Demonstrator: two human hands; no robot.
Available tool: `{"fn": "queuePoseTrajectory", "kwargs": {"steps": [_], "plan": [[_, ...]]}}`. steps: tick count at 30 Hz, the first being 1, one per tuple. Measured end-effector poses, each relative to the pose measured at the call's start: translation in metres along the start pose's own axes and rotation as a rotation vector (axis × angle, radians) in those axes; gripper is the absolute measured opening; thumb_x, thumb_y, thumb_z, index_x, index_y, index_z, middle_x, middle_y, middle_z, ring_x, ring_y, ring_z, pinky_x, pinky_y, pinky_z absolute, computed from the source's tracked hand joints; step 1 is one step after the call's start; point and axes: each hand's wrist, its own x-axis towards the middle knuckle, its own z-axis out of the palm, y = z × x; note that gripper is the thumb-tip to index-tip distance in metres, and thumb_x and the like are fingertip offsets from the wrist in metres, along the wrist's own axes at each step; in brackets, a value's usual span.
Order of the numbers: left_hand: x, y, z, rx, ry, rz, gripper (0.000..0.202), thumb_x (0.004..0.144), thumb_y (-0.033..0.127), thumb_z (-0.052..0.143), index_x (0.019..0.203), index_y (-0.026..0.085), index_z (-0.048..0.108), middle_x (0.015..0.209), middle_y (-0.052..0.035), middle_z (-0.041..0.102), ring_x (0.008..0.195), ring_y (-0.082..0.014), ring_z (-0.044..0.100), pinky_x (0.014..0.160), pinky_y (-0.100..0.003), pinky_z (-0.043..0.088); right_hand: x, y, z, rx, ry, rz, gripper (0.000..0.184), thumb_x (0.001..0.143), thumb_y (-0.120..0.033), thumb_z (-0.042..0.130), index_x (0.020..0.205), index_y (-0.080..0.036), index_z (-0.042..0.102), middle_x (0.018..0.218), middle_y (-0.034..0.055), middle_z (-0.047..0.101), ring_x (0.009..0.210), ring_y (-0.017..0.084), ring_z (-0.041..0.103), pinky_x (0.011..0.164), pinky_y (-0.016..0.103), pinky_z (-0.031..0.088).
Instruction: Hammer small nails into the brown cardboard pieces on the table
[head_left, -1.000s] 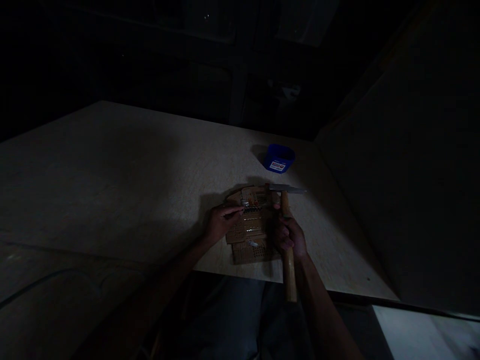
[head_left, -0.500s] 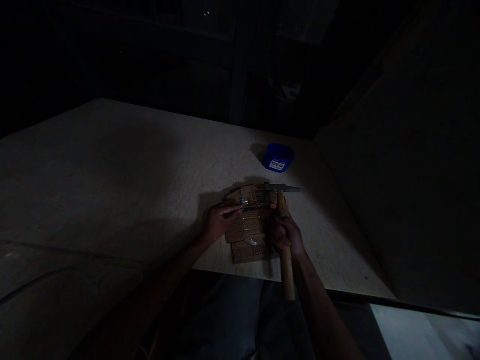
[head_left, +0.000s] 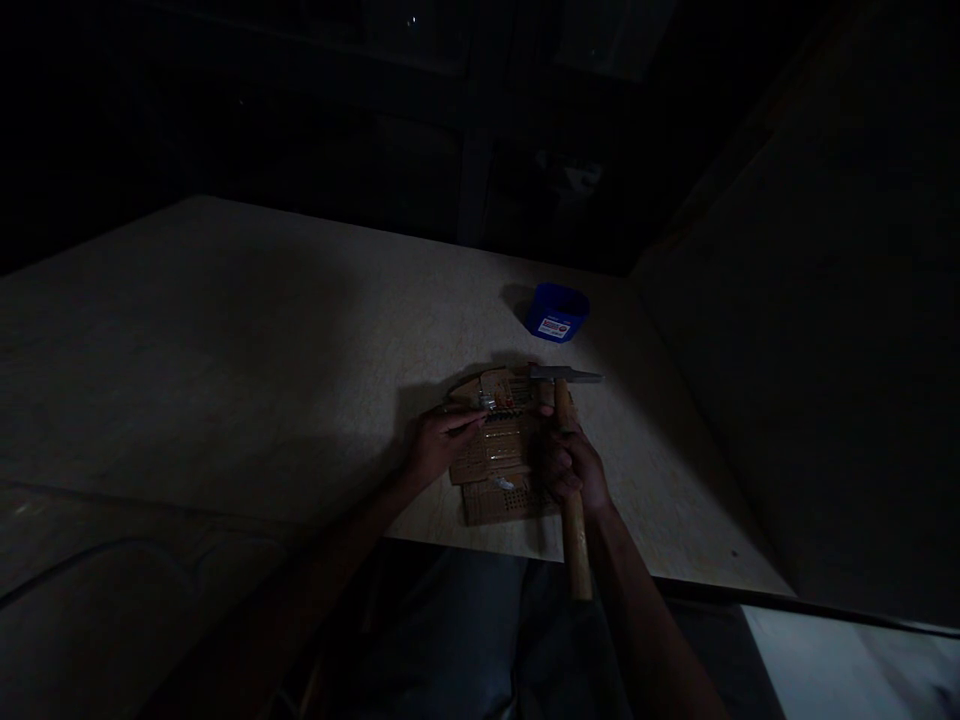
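My right hand (head_left: 574, 468) is wrapped round the wooden handle of a hammer (head_left: 576, 545), whose metal head points away from me above the far right part of some cardboard. The layered brown cardboard (head_left: 472, 462) lies near the table's front edge, with rows of small holes and shiny bits on it. At its left side is my left hand (head_left: 439, 440), thumb and fingertips pinched together over the cardboard. Whatever those fingertips hold, if anything, is too small and dark to make out. Dark shiny pieces (head_left: 502, 414) sit in a row beside them.
A blue plastic tub (head_left: 559, 312) with a white label stands beyond the cardboard on the pale table (head_left: 360, 300). A dark panel (head_left: 810, 330) rises along the right side. The background is very dim, and a cable (head_left: 90, 550) shows at the lower left.
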Motion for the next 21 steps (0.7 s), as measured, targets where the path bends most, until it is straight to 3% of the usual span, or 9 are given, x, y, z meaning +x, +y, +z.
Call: {"fn": "queuePoseTrajectory", "kwargs": {"steps": [9, 21], "plan": [[0.001, 0.002, 0.001, 0.021, -0.009, -0.019, 0.015, 0.086, 0.021, 0.07, 0.097, 0.025, 0.079, 0.093, -0.0037, 0.078, 0.085, -0.0147, 0.072, 0.078, -0.026, 0.061, -0.003, -0.006, 0.013, -0.076, 0.034, 0.002, 0.035, 0.079, -0.025, 0.07, 0.112, -0.022, 0.058, 0.049, -0.0134, 0.04, 0.03, 0.002, 0.018, 0.024, 0.01, 0.028], [-0.002, 0.004, 0.002, 0.012, 0.003, -0.164, 0.011, 0.083, 0.021, 0.071, 0.092, 0.022, 0.079, 0.088, -0.0019, 0.079, 0.076, -0.0154, 0.075, 0.071, -0.025, 0.06, -0.009, -0.022, 0.031, -0.175, 0.027, -0.025, 0.043, 0.08, -0.024, 0.066, 0.122, -0.022, 0.056, 0.048, -0.0134, 0.044, 0.028, 0.002, 0.019, 0.023, 0.011, 0.029]]}}
